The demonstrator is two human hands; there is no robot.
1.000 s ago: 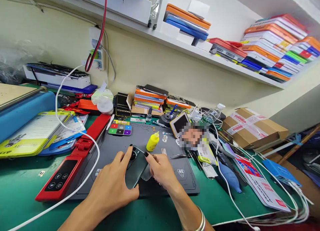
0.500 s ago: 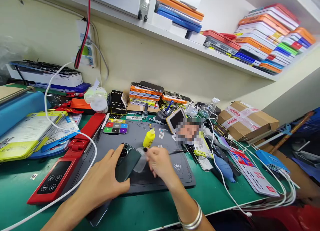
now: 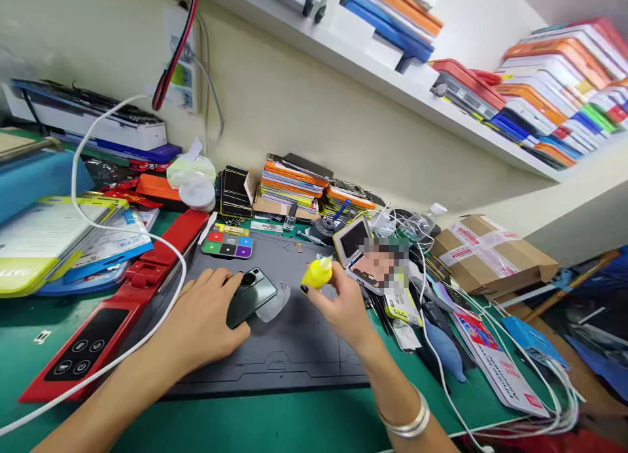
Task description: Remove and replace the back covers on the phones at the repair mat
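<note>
A dark green phone [image 3: 251,296] lies back-up on the grey work mat [image 3: 275,355], its round camera ring toward the wall. My left hand [image 3: 203,319] rests over its near end, fingers curled onto it and holding it down. A clear film piece [image 3: 273,302] lies just right of the phone. My right hand [image 3: 341,302] is lifted above the mat, fingers closed around a small yellow bottle [image 3: 317,273], tilted with its tip pointing up and right.
A red tool [image 3: 118,302] and a white cable [image 3: 122,237] lie left of the mat. A colour-keyed tray [image 3: 228,243] sits at the mat's far edge. Stacked boxes [image 3: 289,188], a water bottle [image 3: 417,224], a cardboard box [image 3: 490,250] and cables [image 3: 540,374] crowd the right side.
My right hand left the film beside the phone, moved right and picked up the yellow bottle, which earlier stood on the mat. My left hand stayed on the phone.
</note>
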